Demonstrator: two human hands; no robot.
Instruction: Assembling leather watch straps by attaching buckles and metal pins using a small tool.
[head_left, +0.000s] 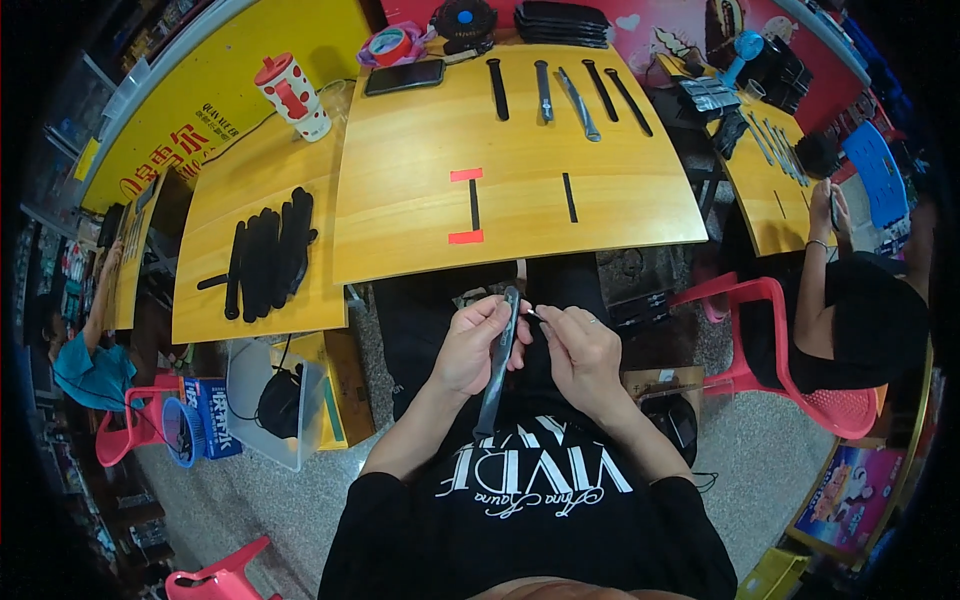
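Left hand (470, 345) closed around a long dark strap (497, 365), held upright over the lap, just below the near edge of the wooden table (420, 150). Right hand (580, 350) just beside it, fingertips pinched on a small pin-like piece (532, 316) at the strap's upper end; too small to tell what it is. Both hands close together, almost touching.

On the table: 5 more straps (565, 90) laid side by side at the far edge, 1 short black strip (474, 204) between 2 red tape marks (466, 175), another black strip (569, 197) to its right. Dark phone (404, 76) at the far left corner, roll of tape (390, 45) behind it. Heap of black straps (268, 258) on the side table at left, red and white cup (293, 96) farther back. Another person seated at right on a red chair (790, 370).
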